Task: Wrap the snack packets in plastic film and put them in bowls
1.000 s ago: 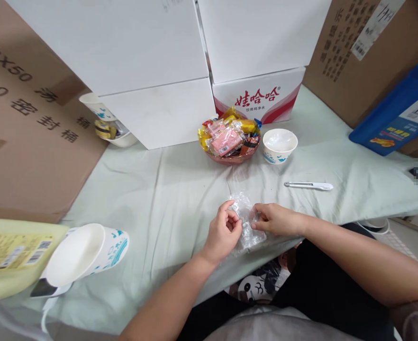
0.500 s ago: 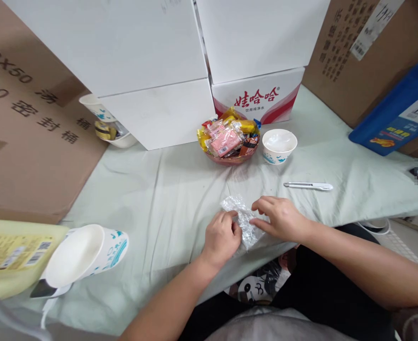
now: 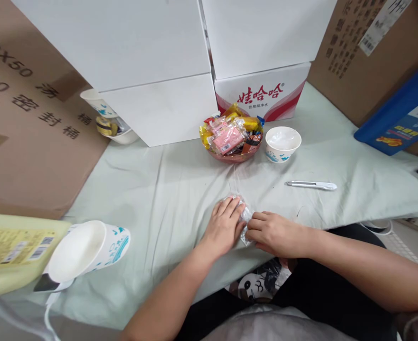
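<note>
I see a table [image 3: 166, 189] covered with a wrinkled pale green cloth, with white boxes [image 3: 159, 109] and brown cartons [image 3: 24, 142] standing along its far side. On it sit a bowl of wrapped snacks [image 3: 233, 139], a white paper bowl [image 3: 283, 143] just beside it, and a white utility knife [image 3: 312, 185] nearer me. At the near left a paper cup [image 3: 88, 246] lies on its side, and a crumpled clear plastic wrapper [image 3: 246, 217] lies near the front edge.

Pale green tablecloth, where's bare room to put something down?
Bare cloth lies between the tipped white paper cup and the left hand, and between the right hand and the white utility knife. It is crowded around the pink bowl of wrapped snacks and small white paper bowl.
</note>
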The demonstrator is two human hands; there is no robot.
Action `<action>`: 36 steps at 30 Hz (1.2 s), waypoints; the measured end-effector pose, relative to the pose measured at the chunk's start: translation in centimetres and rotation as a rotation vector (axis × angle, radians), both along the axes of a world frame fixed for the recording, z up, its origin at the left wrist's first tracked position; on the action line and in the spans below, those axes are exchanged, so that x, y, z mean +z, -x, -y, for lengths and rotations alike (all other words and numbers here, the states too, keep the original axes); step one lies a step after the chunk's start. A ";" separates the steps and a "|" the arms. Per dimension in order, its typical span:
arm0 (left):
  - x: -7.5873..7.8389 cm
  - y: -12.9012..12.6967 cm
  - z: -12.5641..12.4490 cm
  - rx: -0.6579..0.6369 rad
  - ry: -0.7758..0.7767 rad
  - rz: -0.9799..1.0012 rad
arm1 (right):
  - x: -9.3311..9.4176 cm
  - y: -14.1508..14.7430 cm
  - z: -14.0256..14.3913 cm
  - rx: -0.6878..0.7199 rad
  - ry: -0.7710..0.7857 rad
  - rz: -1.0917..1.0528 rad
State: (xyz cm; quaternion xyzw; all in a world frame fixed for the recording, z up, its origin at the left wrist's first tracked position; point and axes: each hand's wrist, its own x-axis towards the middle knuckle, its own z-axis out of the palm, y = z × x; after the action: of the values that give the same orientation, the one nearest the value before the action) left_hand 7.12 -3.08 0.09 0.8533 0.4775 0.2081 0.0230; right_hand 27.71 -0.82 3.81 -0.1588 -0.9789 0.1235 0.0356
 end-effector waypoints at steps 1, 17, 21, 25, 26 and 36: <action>-0.2 0.0 0.0 -0.007 0.038 -0.016 | 0.1 0.0 0.0 -0.009 -0.006 0.000; 0.1 0.1 0.0 -0.218 0.078 0.094 | 2.5 -0.5 1.4 0.022 0.131 -0.008; -0.1 0.3 -0.2 -0.218 0.118 0.223 | 2.2 -0.7 0.1 -0.146 0.287 -0.034; -0.6 0.6 -0.3 -0.197 0.121 0.352 | 1.2 -0.1 -1.1 -0.310 0.280 -0.121; -0.8 0.6 -0.3 -0.192 0.112 0.352 | 0.9 0.2 -1.4 -0.353 0.250 -0.122; -0.8 0.4 -0.2 -0.119 0.011 0.349 | -1.7 2.6 -2.6 -0.597 -0.052 0.117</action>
State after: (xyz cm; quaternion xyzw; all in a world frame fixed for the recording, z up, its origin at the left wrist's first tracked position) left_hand 6.71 -2.89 -0.73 0.8307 0.4163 0.3488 0.1225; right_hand 25.14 1.77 2.14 -0.4456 -0.8921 0.0731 0.0180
